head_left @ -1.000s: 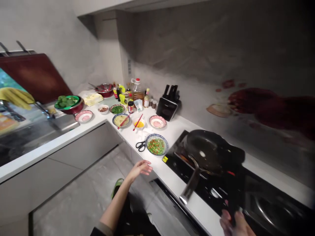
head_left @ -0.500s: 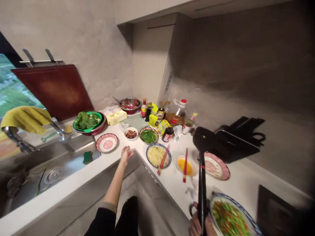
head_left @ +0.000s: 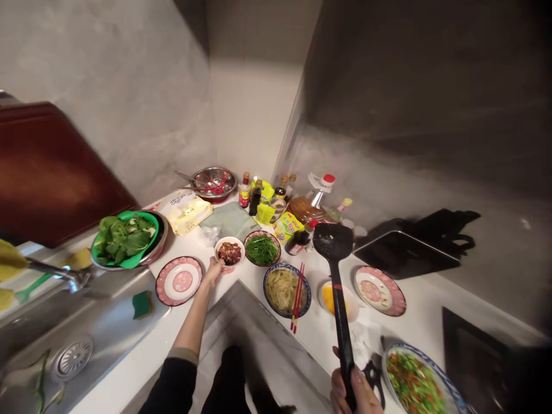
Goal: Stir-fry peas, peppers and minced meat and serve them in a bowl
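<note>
1. Here the left hand (head_left: 214,269) reaches across the white counter (head_left: 142,351) and touches the near rim of a small white bowl of dark chopped meat (head_left: 230,251); whether the fingers have closed on the rim cannot be told.
2. The right hand (head_left: 356,394) is wrapped firmly around the handle of a black spatula (head_left: 337,282), held upright with its blade above the counter.
3. Just right of the small bowl sits a red-rimmed bowl of green stalks (head_left: 262,249); to its left lies an empty pink plate (head_left: 179,280).
4. In front stands a blue-rimmed bowl of pale shreds (head_left: 282,287) with red chopsticks (head_left: 297,296) laid across it.
5. Near the right hand lies a plate of chopped green and red vegetables (head_left: 407,376).
6. A bowl of leafy greens (head_left: 126,238) stands beside the sink (head_left: 86,339).
</note>
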The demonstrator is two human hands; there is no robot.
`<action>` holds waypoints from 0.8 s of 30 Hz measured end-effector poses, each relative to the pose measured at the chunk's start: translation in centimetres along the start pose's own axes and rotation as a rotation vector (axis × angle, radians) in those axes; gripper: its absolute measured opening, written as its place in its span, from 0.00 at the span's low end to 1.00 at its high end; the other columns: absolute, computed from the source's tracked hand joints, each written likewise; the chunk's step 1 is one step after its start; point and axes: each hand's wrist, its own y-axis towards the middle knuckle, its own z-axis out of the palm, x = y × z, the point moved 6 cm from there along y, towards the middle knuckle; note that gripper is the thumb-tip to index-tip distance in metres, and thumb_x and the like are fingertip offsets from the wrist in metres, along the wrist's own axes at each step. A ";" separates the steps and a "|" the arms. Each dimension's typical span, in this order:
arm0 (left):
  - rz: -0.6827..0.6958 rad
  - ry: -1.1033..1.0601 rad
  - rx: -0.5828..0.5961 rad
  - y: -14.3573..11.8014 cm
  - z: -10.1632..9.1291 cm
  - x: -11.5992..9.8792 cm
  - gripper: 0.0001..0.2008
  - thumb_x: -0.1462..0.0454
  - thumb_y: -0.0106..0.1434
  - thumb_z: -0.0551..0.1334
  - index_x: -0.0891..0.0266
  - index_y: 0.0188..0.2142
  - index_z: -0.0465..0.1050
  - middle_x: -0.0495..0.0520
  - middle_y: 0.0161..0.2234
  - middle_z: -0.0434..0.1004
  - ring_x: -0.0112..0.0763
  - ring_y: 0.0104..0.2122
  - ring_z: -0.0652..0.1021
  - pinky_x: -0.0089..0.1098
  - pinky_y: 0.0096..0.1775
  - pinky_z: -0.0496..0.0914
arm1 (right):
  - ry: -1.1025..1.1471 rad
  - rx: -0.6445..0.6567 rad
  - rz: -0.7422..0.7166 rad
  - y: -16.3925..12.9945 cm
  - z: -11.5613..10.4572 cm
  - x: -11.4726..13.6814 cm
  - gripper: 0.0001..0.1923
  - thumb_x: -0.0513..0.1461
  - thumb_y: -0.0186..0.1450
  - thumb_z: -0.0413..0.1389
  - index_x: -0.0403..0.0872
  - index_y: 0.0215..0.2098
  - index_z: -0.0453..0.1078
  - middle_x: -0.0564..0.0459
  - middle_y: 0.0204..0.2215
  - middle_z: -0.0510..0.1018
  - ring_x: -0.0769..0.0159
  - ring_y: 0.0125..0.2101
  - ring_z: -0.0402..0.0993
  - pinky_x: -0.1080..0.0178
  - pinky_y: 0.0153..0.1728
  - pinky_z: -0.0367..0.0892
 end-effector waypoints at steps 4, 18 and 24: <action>0.065 0.020 0.201 -4.4 2.2 -1.0 0.20 0.66 0.57 0.60 0.60 0.46 0.52 0.53 0.36 0.71 0.26 0.27 0.78 0.34 0.37 0.74 | -0.034 -0.072 -0.056 -1.2 -1.6 1.2 0.24 0.53 0.56 0.56 0.47 0.44 0.64 0.63 0.18 0.60 0.82 0.12 0.46 0.74 0.13 0.44; 0.149 0.081 0.598 -20.6 19.5 6.9 0.27 0.56 0.54 0.62 0.58 0.51 0.57 0.57 0.45 0.69 0.31 0.35 0.76 0.36 0.37 0.74 | -0.140 -0.328 -0.252 -10.5 -20.0 6.0 0.24 0.53 0.53 0.58 0.45 0.40 0.67 0.59 0.17 0.63 0.78 0.14 0.51 0.71 0.13 0.48; 0.098 0.067 0.669 -27.3 28.0 13.2 0.24 0.58 0.53 0.62 0.60 0.48 0.60 0.56 0.44 0.71 0.31 0.32 0.77 0.39 0.35 0.75 | -0.365 -0.514 -0.373 -17.3 -31.6 10.0 0.28 0.55 0.56 0.54 0.42 0.45 0.66 0.58 0.19 0.64 0.77 0.14 0.53 0.71 0.13 0.49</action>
